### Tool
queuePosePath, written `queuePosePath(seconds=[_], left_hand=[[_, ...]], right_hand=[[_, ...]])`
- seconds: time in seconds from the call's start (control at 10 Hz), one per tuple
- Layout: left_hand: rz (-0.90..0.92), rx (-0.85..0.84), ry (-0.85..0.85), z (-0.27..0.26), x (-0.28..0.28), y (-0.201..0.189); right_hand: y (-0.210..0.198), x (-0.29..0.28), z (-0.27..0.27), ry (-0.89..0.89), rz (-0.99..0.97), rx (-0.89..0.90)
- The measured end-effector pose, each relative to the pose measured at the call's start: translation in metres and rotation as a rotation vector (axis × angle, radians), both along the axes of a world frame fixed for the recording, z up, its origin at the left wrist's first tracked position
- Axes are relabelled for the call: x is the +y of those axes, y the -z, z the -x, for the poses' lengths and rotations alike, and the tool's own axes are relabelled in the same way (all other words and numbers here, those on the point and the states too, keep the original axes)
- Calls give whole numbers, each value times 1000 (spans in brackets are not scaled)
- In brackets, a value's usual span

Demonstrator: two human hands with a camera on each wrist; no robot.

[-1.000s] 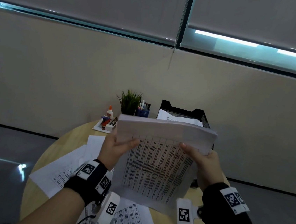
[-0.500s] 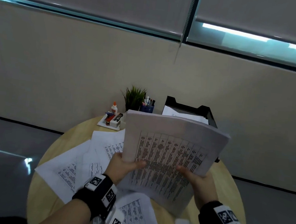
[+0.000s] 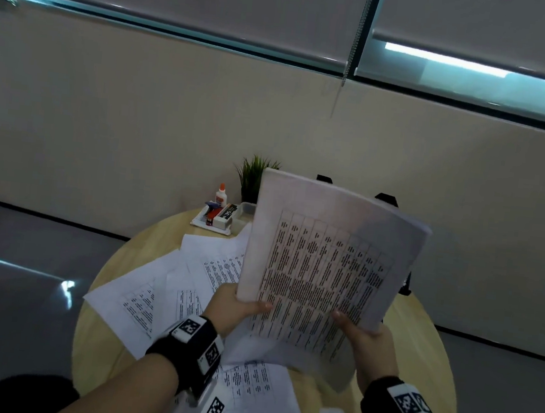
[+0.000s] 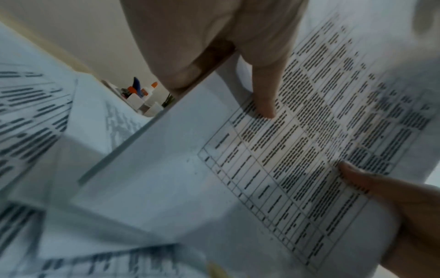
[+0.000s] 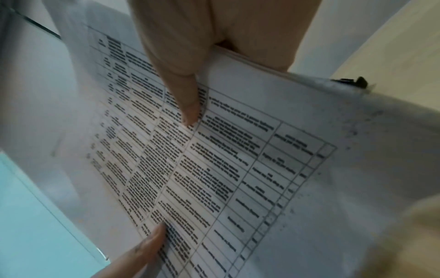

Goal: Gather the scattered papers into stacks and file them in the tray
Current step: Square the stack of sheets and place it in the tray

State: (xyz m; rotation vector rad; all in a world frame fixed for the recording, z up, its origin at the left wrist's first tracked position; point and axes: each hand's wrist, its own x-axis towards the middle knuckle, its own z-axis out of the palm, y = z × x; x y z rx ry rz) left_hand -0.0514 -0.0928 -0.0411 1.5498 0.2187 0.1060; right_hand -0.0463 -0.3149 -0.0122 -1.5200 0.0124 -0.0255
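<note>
Both hands hold the paper stack [image 3: 328, 272] upright above the round table [image 3: 113, 270], over its far-right part. The left hand [image 3: 236, 310] pinches the lower-left edge, thumb on the printed face. The right hand [image 3: 366, 337] pinches the lower-right edge likewise. The top sheet carries a printed table; its text is illegible. Loose sheets [image 3: 154, 295] lie across the left and near table areas. The black tray [image 3: 386, 199] stands at the far edge, mostly hidden behind the stack.
</note>
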Motion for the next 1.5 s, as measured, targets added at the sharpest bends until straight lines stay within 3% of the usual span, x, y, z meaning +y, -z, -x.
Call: queuePosePath(seconds=[0.3,0.5,0.7,0.9,1.2,1.4,1.5], left_hand=[[-66,46,181,49,-3,6],[-385,231,-70,48,38,43],[-638,422,-71,25,60,59],[-918,609,-55,-9,50,61],[-878,790,-213,-47,11,63],[-1075,807,-11,-53,6,60],[-825,820,-42,-45,3,48]], right_hand=[[-9,-20,40,9,-104,164],[5,-35,56,109,-36,278],[6,-39,55,164,0,323],[3,-46,44,176,-137,369],[3,-54,25,232,-66,309],[7,-53,19,265,10,296],[4,-55,16,242,13,262]])
